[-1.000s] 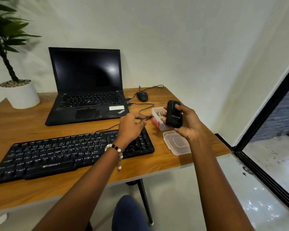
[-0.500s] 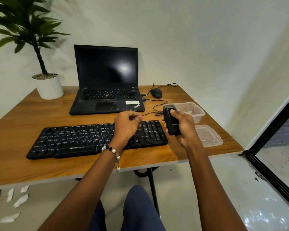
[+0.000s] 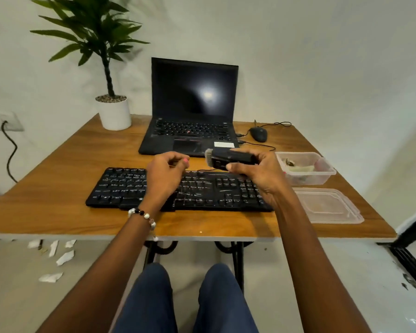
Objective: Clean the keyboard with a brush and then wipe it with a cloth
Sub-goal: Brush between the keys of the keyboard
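A black keyboard (image 3: pixel 120 188) lies across the middle of the wooden table (image 3: pixel 46 203). My right hand (image 3: pixel 257 174) grips a black brush (image 3: pixel 228 158) above the keyboard's far edge, held sideways with its pale bristles pointing left. My left hand (image 3: pixel 165 175) hovers over the keyboard's middle with its fingers curled; it seems to hold nothing. A cloth is not clearly visible; something pale lies in the clear plastic box (image 3: pixel 322 175) at the right.
An open black laptop (image 3: pixel 192 111) stands behind the keyboard, with a wired mouse (image 3: pixel 258 134) to its right. A potted plant (image 3: pixel 113 111) sits at the back left. The box's lid (image 3: pixel 327 205) lies near the right front edge. Paper scraps litter the floor at left.
My right hand has turned the brush from upright to sideways and lifted it toward the keyboard's far edge. My view has swung left and pulled back. My left hand stays over the keyboard.
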